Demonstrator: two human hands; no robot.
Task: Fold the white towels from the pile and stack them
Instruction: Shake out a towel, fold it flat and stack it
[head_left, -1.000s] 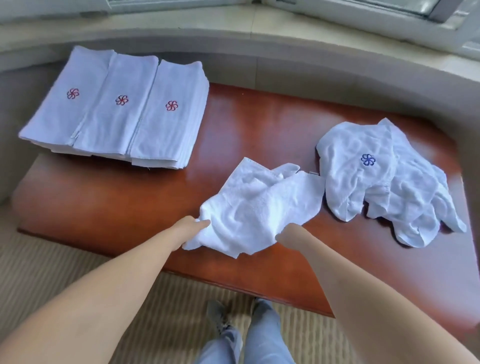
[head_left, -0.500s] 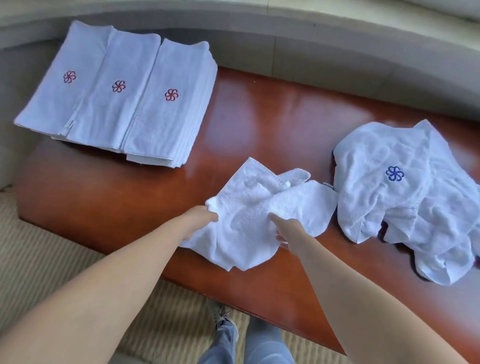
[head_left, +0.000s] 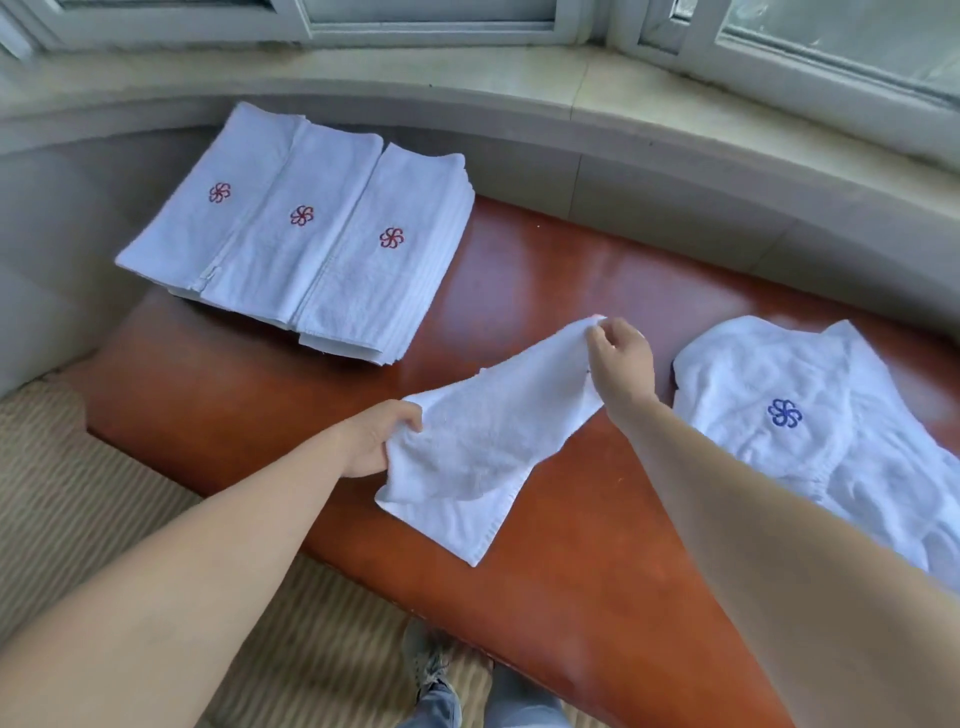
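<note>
A small white towel (head_left: 483, 441) hangs stretched above the middle of the red-brown table (head_left: 561, 280). My left hand (head_left: 376, 441) grips its near left edge. My right hand (head_left: 618, 364) pinches its far corner and holds it raised. The towel's lower corner droops toward the table's front edge. At the far left lie three stacks of folded white towels (head_left: 306, 234), side by side, each with a red flower emblem on top. On the right sits the loose pile of white towels (head_left: 810, 421), its top one showing a blue flower emblem; my right forearm covers its near part.
A pale stone window sill (head_left: 519, 83) curves behind the table, with window frames above it. A striped beige carpet (head_left: 88, 493) lies in front and to the left. My legs and a shoe (head_left: 428, 665) show below the table's front edge.
The towel was crumpled on the table under both hands. Now my right hand has lifted one corner up and away, and the towel is pulled out between my hands.
</note>
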